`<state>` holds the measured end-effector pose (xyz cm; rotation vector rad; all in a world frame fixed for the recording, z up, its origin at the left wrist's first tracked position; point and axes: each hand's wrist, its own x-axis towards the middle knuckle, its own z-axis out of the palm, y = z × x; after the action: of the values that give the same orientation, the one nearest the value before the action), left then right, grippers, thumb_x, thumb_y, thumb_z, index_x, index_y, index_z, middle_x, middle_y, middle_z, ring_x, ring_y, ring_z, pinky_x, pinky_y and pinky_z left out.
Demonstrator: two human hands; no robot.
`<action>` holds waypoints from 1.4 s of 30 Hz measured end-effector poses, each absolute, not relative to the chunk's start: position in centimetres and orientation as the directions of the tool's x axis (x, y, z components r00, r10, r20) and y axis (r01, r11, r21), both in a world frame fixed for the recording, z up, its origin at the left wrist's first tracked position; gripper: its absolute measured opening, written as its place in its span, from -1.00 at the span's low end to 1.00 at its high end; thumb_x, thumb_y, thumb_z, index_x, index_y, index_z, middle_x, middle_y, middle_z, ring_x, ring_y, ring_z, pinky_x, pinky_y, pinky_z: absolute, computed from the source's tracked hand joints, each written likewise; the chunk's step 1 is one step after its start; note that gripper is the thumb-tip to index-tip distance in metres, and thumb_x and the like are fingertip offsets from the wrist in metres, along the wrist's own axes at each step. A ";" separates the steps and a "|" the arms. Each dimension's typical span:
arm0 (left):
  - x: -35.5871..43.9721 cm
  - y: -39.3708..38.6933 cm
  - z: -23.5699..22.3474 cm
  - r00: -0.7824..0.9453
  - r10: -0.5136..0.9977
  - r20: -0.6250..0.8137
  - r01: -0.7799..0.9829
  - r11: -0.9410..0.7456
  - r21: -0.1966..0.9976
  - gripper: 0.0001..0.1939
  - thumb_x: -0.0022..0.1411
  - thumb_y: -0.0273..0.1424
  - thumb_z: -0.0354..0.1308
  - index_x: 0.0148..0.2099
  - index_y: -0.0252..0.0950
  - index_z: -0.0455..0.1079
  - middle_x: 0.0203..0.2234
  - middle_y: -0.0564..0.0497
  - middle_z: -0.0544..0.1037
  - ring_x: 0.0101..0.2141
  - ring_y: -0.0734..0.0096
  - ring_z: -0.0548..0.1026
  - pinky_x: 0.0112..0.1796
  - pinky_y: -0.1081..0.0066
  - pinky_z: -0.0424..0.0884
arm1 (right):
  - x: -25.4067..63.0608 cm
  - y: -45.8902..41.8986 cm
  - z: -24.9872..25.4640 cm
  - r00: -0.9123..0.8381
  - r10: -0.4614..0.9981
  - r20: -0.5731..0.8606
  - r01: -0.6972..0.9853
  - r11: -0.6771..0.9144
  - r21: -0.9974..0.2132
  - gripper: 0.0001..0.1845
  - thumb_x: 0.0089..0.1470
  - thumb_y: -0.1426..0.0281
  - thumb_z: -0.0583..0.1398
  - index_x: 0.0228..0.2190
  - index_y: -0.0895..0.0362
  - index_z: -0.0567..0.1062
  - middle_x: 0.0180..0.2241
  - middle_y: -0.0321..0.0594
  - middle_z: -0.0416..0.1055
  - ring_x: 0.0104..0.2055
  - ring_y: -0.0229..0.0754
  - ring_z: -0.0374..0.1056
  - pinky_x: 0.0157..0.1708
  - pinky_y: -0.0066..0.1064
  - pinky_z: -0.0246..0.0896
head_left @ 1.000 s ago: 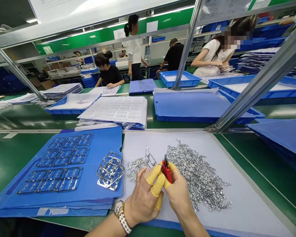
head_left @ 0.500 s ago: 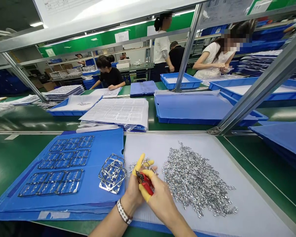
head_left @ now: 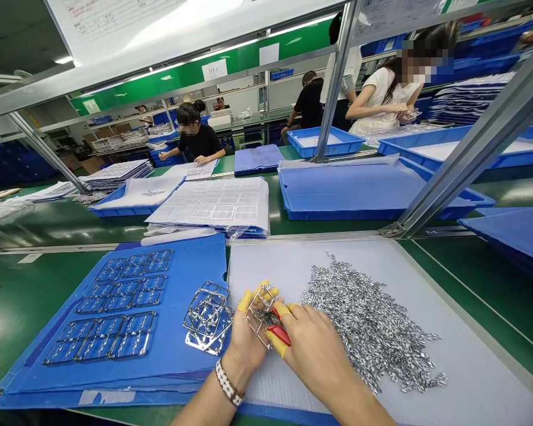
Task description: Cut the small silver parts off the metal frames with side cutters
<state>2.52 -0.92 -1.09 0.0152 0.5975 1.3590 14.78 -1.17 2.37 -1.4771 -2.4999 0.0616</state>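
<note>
My left hand (head_left: 247, 331), yellow covers on its fingertips, grips a small shiny metal frame (head_left: 261, 316), tilted up above the white sheet. Red-handled cutting pliers (head_left: 279, 332) sit in my right hand (head_left: 308, 346), also with yellow finger covers. The pliers' jaws reach in at the frame's inner bars; whether they are closed on a bar I cannot tell. Left of my hands, several similar frames (head_left: 208, 319) lie in a loose stack on the blue board (head_left: 169, 355). To the right is a large heap of small silvery metal pieces (head_left: 368, 319).
Frames in rows (head_left: 102, 337) lie on the blue board's left part. Behind are a paper-covered stack (head_left: 213, 204) and a blue tray (head_left: 346, 189). A slanted metal post (head_left: 462, 154) rises at the right. Co-workers sit and stand beyond the bench.
The metal frame has turned upright and into fuller view in my left hand. My right hand has moved slightly right, bringing the pliers' jaws to the frame. The view has shifted slightly.
</note>
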 end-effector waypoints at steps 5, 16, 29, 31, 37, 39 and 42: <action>2.5 -0.8 -1.6 0.060 0.932 -0.357 -0.907 0.201 0.371 -0.66 0.22 -0.26 0.07 -0.04 -0.34 0.44 -0.18 -0.14 0.55 -0.18 0.21 0.50 0.01 0.19 0.29 | 14.7 -0.9 2.8 -0.469 0.877 0.102 0.855 0.480 -0.195 -0.60 0.06 0.26 0.19 -0.05 0.11 0.43 -0.22 -0.12 0.47 -0.17 0.01 0.35 -0.19 -0.16 0.15; 2.9 -1.0 -1.5 -0.035 0.945 -0.326 -0.861 0.138 0.490 -0.69 0.19 -0.29 0.11 -0.07 -0.32 0.48 -0.18 -0.13 0.56 -0.20 0.22 0.50 -0.01 0.19 0.30 | 14.3 -1.3 3.6 -0.458 0.888 0.046 0.876 0.459 -0.149 -0.71 0.09 0.29 0.15 -0.14 0.09 0.47 -0.27 -0.12 0.48 -0.18 0.01 0.35 -0.21 -0.19 0.12; 2.1 -1.2 -1.0 0.120 0.927 -0.355 -0.849 0.282 0.448 -0.63 0.24 -0.24 0.03 0.02 -0.28 0.42 -0.06 -0.13 0.50 -0.19 0.28 0.48 -0.24 0.35 0.37 | 16.2 -0.5 3.5 -0.400 0.904 0.151 0.905 0.416 -0.090 -0.72 0.07 0.30 0.18 -0.15 0.08 0.46 -0.30 -0.14 0.47 -0.20 -0.04 0.34 -0.25 -0.26 0.06; 2.2 -1.3 -1.0 0.134 0.925 -0.355 -0.848 0.292 0.442 -0.64 0.24 -0.24 0.03 0.01 -0.28 0.42 -0.07 -0.12 0.50 -0.18 0.29 0.47 -0.25 0.38 0.37 | 16.3 -0.1 3.5 -0.386 0.908 0.165 0.912 0.402 -0.081 -0.75 0.08 0.31 0.17 -0.17 0.09 0.47 -0.29 -0.14 0.47 -0.19 -0.04 0.33 -0.24 -0.26 0.05; 2.4 -1.3 -1.4 0.108 0.928 -0.358 -0.825 0.284 0.488 -0.65 0.25 -0.25 0.02 -0.04 -0.31 0.45 -0.09 -0.12 0.50 -0.16 0.29 0.45 -0.27 0.41 0.37 | 15.8 0.4 3.2 -0.404 0.905 0.130 0.904 0.417 -0.092 -0.73 0.08 0.30 0.17 -0.15 0.09 0.46 -0.28 -0.14 0.47 -0.17 -0.03 0.34 -0.24 -0.24 0.05; 2.4 -1.3 -1.4 0.098 0.929 -0.357 -0.820 0.279 0.500 -0.65 0.24 -0.24 0.03 -0.03 -0.31 0.45 -0.07 -0.13 0.49 -0.12 0.26 0.44 -0.24 0.39 0.37 | 15.7 0.4 3.1 -0.408 0.904 0.127 0.902 0.421 -0.099 -0.74 0.09 0.30 0.16 -0.17 0.09 0.47 -0.29 -0.15 0.47 -0.19 -0.02 0.34 -0.25 -0.24 0.05; 2.4 -1.4 -1.5 0.076 0.927 -0.368 -0.801 0.276 0.531 -0.65 0.24 -0.24 0.04 -0.03 -0.30 0.45 -0.05 -0.14 0.48 -0.09 0.22 0.43 -0.21 0.37 0.38 | 15.6 0.4 2.9 -0.419 0.898 0.130 0.897 0.432 -0.090 -0.78 0.09 0.33 0.15 -0.21 0.10 0.48 -0.32 -0.17 0.47 -0.24 -0.02 0.36 -0.28 -0.24 0.07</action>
<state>2.43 -1.42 -1.45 0.2099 0.7284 1.3092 15.55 0.39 2.91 -1.5946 -2.5203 0.0100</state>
